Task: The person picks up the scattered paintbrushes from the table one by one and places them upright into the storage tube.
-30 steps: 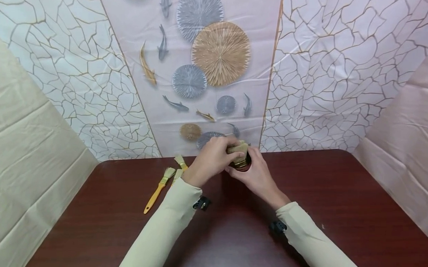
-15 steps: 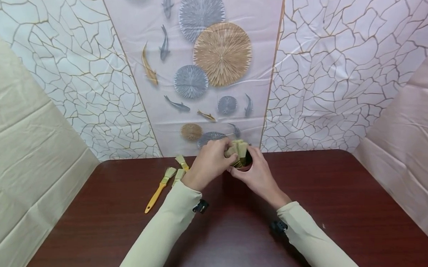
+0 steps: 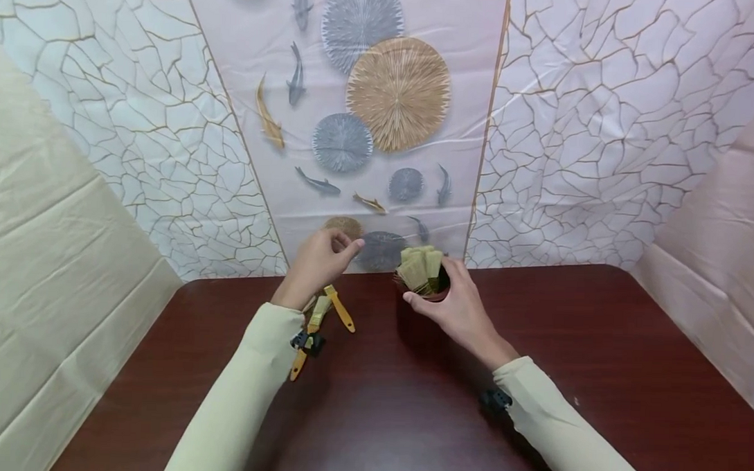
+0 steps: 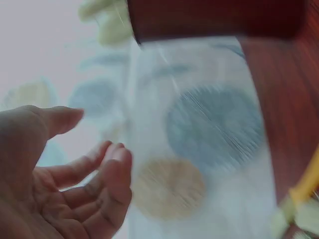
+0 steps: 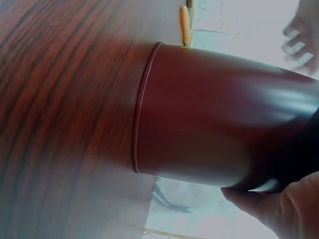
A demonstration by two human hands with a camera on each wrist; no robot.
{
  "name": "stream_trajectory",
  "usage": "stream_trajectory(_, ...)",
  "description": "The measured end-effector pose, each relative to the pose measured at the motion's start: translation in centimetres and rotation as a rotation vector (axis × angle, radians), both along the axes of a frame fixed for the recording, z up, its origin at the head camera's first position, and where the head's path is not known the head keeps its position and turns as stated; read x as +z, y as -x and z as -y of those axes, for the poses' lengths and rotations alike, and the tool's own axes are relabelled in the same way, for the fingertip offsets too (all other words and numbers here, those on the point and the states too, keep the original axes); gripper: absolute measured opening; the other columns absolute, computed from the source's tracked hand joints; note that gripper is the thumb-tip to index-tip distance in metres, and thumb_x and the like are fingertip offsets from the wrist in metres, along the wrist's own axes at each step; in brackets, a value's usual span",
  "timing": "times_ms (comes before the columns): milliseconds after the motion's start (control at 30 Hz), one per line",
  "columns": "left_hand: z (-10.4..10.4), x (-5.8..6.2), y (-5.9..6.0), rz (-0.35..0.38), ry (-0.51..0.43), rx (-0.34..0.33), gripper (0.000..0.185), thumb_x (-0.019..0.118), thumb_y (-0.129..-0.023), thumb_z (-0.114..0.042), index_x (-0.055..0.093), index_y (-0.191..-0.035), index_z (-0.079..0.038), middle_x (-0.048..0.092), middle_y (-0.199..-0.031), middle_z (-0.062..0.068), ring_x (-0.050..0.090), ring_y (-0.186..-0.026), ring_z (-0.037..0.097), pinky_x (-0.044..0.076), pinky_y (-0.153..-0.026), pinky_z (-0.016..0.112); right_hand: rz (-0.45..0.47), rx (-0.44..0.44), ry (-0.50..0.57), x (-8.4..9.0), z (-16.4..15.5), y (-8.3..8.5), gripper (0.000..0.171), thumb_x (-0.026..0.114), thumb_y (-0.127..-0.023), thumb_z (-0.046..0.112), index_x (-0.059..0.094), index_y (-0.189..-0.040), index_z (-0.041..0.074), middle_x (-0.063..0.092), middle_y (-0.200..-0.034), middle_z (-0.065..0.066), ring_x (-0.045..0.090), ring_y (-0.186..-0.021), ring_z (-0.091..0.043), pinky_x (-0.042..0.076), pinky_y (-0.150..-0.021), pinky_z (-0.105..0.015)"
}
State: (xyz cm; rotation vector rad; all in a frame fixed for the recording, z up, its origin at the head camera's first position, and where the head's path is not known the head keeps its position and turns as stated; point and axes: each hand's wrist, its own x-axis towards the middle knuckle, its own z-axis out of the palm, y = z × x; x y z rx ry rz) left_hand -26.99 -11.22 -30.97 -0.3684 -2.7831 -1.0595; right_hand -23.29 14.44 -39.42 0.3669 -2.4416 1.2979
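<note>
A dark red cylindrical container (image 5: 214, 114) stands upright near the table's back edge. Several paintbrushes (image 3: 421, 268) fill it, pale bristles upward at the mouth. My right hand (image 3: 464, 311) grips its right side near the rim, thumb toward the front. To the left of it, my left hand (image 3: 323, 261) hovers in the air with loosely bent fingers. The left wrist view shows a gap between that thumb and the fingers (image 4: 117, 169), with nothing held. Below that hand lie loose brushes with yellow handles: one brush (image 3: 342, 310) angled right, another brush (image 3: 316, 315) partly behind the sleeve.
The dark wooden table (image 3: 566, 353) extends toward me and to both sides. A patterned cloth backdrop (image 3: 278, 211) rises right behind its back edge, and plain beige cloth (image 3: 51, 286) hangs at the left side.
My left hand has let go of the brushes in the container and moved left, over the loose brushes. The right hand keeps its grip on the container.
</note>
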Motion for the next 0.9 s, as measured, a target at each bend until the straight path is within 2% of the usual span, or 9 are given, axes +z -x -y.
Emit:
stream_trajectory(133, 2.4, -1.9, 1.5, 0.138, 0.033, 0.048, 0.034, 0.066, -0.105, -0.037, 0.075, -0.102, -0.004, 0.073, -0.086, 0.009, 0.068, -0.063, 0.023, 0.057, -0.066, 0.042, 0.004, 0.001, 0.006, 0.0, 0.0, 0.1, 0.091, 0.090, -0.082, 0.044, 0.049, -0.155, 0.007, 0.053, -0.142, -0.013, 0.053, -0.125, -0.033, 0.045, -0.104, -0.053)
stream_trajectory(267, 4.1, -4.8, 2.9, 0.229, 0.055, 0.096, 0.039, 0.069, -0.103, -0.029, 0.074, -0.076, -0.002, 0.063, -0.061, 0.003, 0.060, -0.049, 0.017, 0.054, -0.056, 0.035, 0.022, 0.007, 0.010, 0.0, 0.1, 0.0, 0.092, 0.090, -0.082, 0.044, 0.048, -0.155, 0.008, 0.052, -0.143, -0.013, 0.053, -0.125, -0.033, 0.045, -0.103, -0.053)
stream_trajectory(300, 4.4, -5.5, 3.3, 0.237, 0.056, 0.115, 0.042, 0.070, -0.103, -0.028, 0.071, -0.069, -0.004, 0.059, -0.057, 0.000, 0.056, -0.046, 0.015, 0.050, -0.052, 0.032, 0.024, 0.007, 0.010, 0.0, 0.0, -0.1, 0.092, 0.090, -0.082, 0.044, 0.048, -0.156, 0.008, 0.052, -0.143, -0.013, 0.053, -0.125, -0.033, 0.045, -0.103, -0.053)
stream_trajectory(400, 4.6, -7.4, 4.2, 0.256, 0.032, 0.188, 0.051, 0.072, -0.101, -0.024, 0.059, -0.055, -0.008, 0.057, -0.051, 0.004, 0.048, -0.042, 0.016, 0.042, -0.047, 0.031, 0.025, 0.009, 0.011, 0.0, 0.0, -0.1, 0.092, 0.090, -0.082, 0.044, 0.048, -0.156, 0.009, 0.052, -0.143, -0.013, 0.053, -0.125, -0.032, 0.045, -0.103, -0.053)
stream_trajectory(467, 4.5, -8.7, 4.5, 0.248, 0.007, 0.212, 0.052, 0.072, -0.101, -0.021, 0.055, -0.053, -0.010, 0.057, -0.051, 0.005, 0.048, -0.042, 0.017, 0.041, -0.047, 0.031, 0.024, 0.006, 0.010, -0.2, -0.1, -0.1, 0.091, 0.090, -0.082, 0.044, 0.049, -0.155, 0.009, 0.052, -0.143, -0.013, 0.053, -0.124, -0.032, 0.045, -0.102, -0.052)
stream_trajectory(533, 4.1, -9.8, 4.7, 0.244, 0.003, 0.199, 0.050, 0.071, -0.102, -0.018, 0.056, -0.056, -0.009, 0.056, -0.052, 0.006, 0.049, -0.043, 0.018, 0.043, -0.048, 0.032, 0.024, 0.002, 0.008, -0.3, -0.1, -0.1, 0.090, 0.090, -0.082, 0.044, 0.049, -0.155, 0.009, 0.053, -0.142, -0.013, 0.053, -0.122, -0.032, 0.046, -0.101, -0.051)
stream_trajectory(633, 3.3, -11.0, 4.8, 0.200, 0.097, 0.157, 0.042, 0.071, -0.102, -0.014, 0.060, -0.062, -0.007, 0.052, -0.057, 0.003, 0.050, -0.047, 0.017, 0.045, -0.051, 0.031, 0.027, 0.000, 0.007, -0.4, 0.0, -0.1, 0.090, 0.091, -0.082, 0.043, 0.050, -0.154, 0.010, 0.053, -0.140, -0.013, 0.054, -0.120, -0.032, 0.046, -0.099, -0.050)
stream_trajectory(800, 1.6, -11.1, 4.2, 0.087, 0.302, 0.126, 0.025, 0.074, -0.099, -0.010, 0.071, -0.075, -0.006, 0.065, -0.072, 0.004, 0.065, -0.063, 0.019, 0.054, -0.060, 0.035, 0.020, 0.000, 0.011, -0.2, 0.2, -0.1, 0.090, 0.091, -0.082, 0.043, 0.050, -0.154, 0.009, 0.053, -0.139, -0.012, 0.054, -0.121, -0.032, 0.046, -0.100, -0.050)
stream_trajectory(900, 0.7, -10.4, 3.5, 0.053, 0.345, 0.073, 0.014, 0.076, -0.097, -0.007, 0.076, -0.083, -0.004, 0.071, -0.081, 0.008, 0.071, -0.071, 0.024, 0.058, -0.065, 0.038, 0.015, -0.005, 0.013, 0.0, 0.2, -0.1, 0.090, 0.091, -0.081, 0.043, 0.050, -0.154, 0.008, 0.053, -0.140, -0.012, 0.053, -0.122, -0.031, 0.046, -0.100, -0.051)
